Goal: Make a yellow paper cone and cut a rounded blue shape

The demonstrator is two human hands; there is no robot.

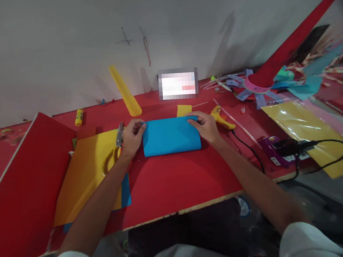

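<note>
A blue sheet of paper point(171, 137), curved over at its near side, lies across the middle of the red table. Its far left corner is pinched by my left hand point(133, 135). My right hand point(204, 126) grips the far right corner between thumb and fingers. Beside my left wrist are scissors point(119, 135), partly covered by the hand and forearm. A small yellow piece of paper point(184, 110) sits just behind the blue sheet. Close to the right hand rests a yellow glue gun point(222, 118) with a black cord.
Yellow sheets point(86, 161) lie at left, beside an upright red board point(32, 183). A glue stick point(79, 117) and a yellow paper cone point(125, 92) stand near the wall. At right are a purple power strip point(277, 153), a tall red cone point(294, 45) and paper scraps.
</note>
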